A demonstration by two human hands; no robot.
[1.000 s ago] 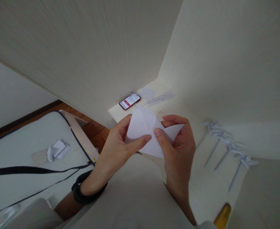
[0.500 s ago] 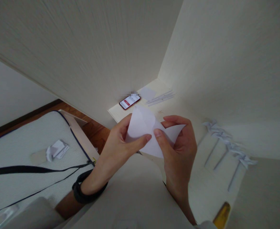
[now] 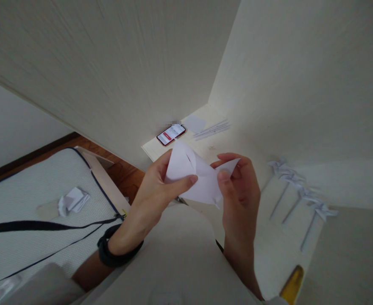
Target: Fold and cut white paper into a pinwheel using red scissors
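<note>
A folded sheet of white paper [image 3: 194, 176] is held up in front of me above the pale desk [image 3: 269, 250]. My left hand [image 3: 156, 192] pinches its left side between thumb and fingers; a dark band sits on that wrist. My right hand [image 3: 239, 197] grips the paper's right flap between thumb and forefinger. Part of the sheet is hidden behind my fingers.
A phone [image 3: 171, 134] with a lit screen lies in the desk's far corner beside loose paper strips [image 3: 212, 129]. Several folded paper pinwheels on sticks [image 3: 301, 199] lie on the right. A yellow tool [image 3: 290, 286] pokes in at the bottom. A mattress [image 3: 24, 220] with crumpled paper [image 3: 73, 200] lies to the left.
My right thumb has slid away from the left thumb toward the paper's right flap, and the fold has opened a little. The view has shifted slightly.
</note>
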